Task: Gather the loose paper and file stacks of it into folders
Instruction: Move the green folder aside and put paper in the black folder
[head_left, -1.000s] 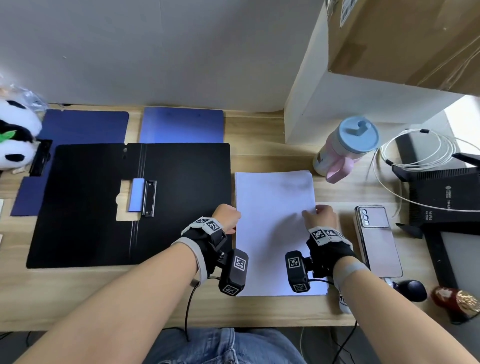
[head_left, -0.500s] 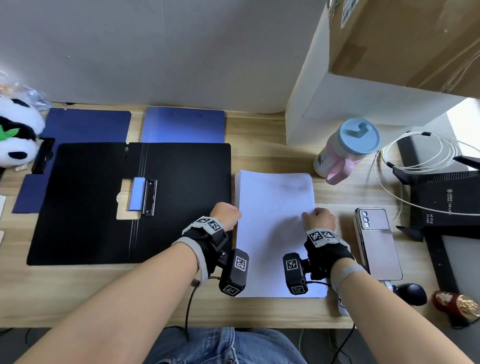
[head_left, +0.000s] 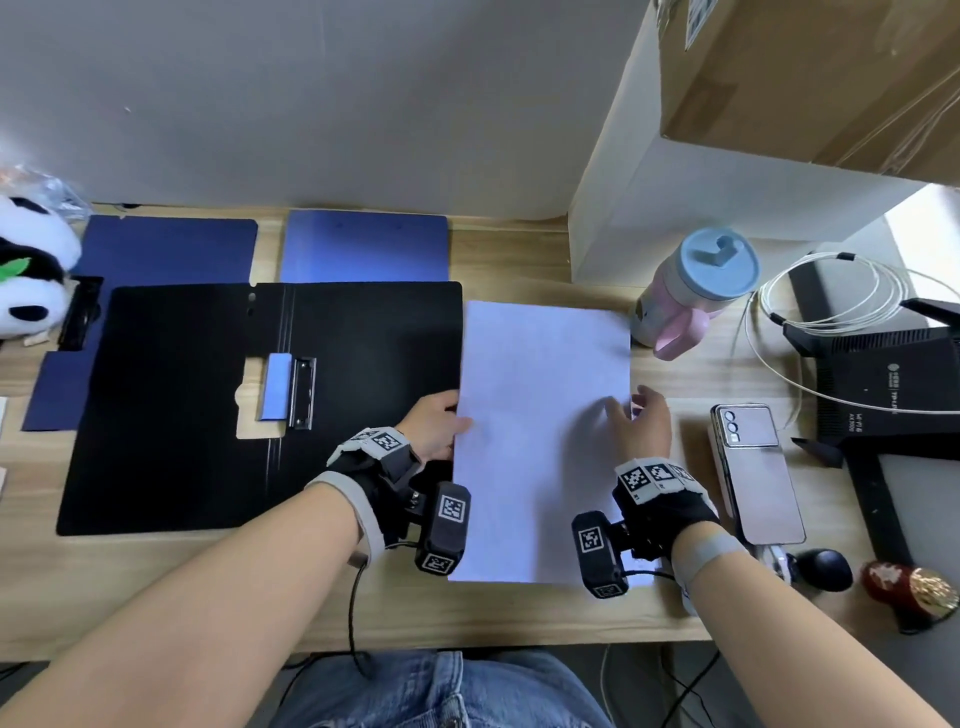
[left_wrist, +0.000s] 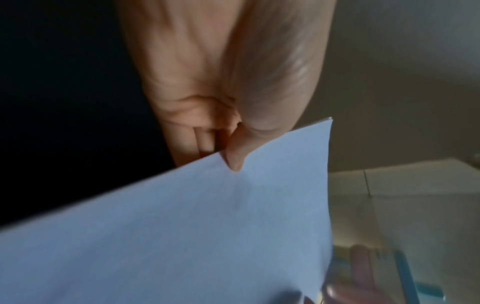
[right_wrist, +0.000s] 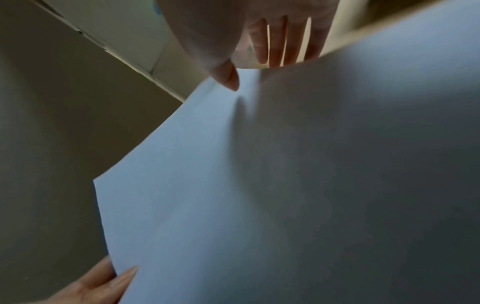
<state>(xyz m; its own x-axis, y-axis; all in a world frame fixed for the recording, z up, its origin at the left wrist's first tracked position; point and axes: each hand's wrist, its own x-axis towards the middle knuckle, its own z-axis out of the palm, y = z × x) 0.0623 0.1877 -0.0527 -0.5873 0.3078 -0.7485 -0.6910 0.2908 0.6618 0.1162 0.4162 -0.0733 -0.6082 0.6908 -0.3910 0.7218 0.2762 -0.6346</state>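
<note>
A stack of white paper (head_left: 540, 431) lies lengthwise on the wooden desk, its left edge overlapping the open black folder (head_left: 208, 415). My left hand (head_left: 434, 423) pinches the stack's left edge, thumb on top (left_wrist: 233, 156) and fingers curled beneath. My right hand (head_left: 636, 426) is at the right edge with its fingers straight and spread. Its thumb (right_wrist: 228, 78) hovers over the sheet while the fingers reach past the edge. The folder's metal clip (head_left: 301, 392) is bare.
Two blue folders (head_left: 363, 244) (head_left: 166, 249) lie behind the black one. A pink bottle with a blue lid (head_left: 696, 291) stands right of the paper, and a phone (head_left: 756, 473) lies beside my right hand. Stacked boxes (head_left: 701, 208), a router (head_left: 893, 384) and a cable coil (head_left: 831, 291) crowd the right.
The stack has shifted left, and its edge now overlaps the black folder. My right hand has opened from a curled hold, and its fingers are now spread at the right edge.
</note>
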